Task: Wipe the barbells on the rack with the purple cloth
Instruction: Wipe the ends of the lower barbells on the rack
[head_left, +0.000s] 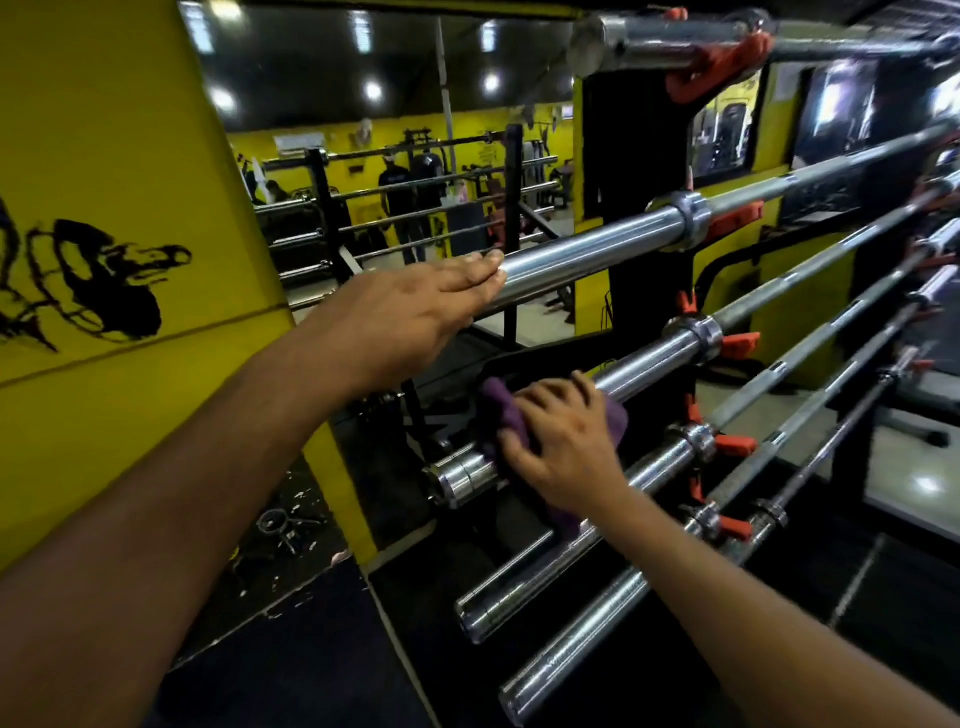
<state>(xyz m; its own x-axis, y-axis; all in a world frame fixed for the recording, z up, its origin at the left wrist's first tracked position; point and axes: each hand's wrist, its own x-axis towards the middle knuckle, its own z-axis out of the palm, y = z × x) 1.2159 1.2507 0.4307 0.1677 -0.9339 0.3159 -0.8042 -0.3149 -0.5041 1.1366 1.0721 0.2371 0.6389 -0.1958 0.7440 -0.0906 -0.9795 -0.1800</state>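
Several chrome barbells lie stacked on a black rack with orange hooks. My left hand rests with straight fingers on the end of an upper barbell's sleeve. My right hand presses the purple cloth against the sleeve of the barbell below; its fingers spread over the cloth and curl slightly round it. The cloth hides that sleeve's end. Lower sleeves stick out toward me.
A yellow pillar with black graffiti stands close on the left. A mirror behind shows the gym, the rack and people. The top barbell passes overhead. Small metal collars lie on the dark floor by the pillar.
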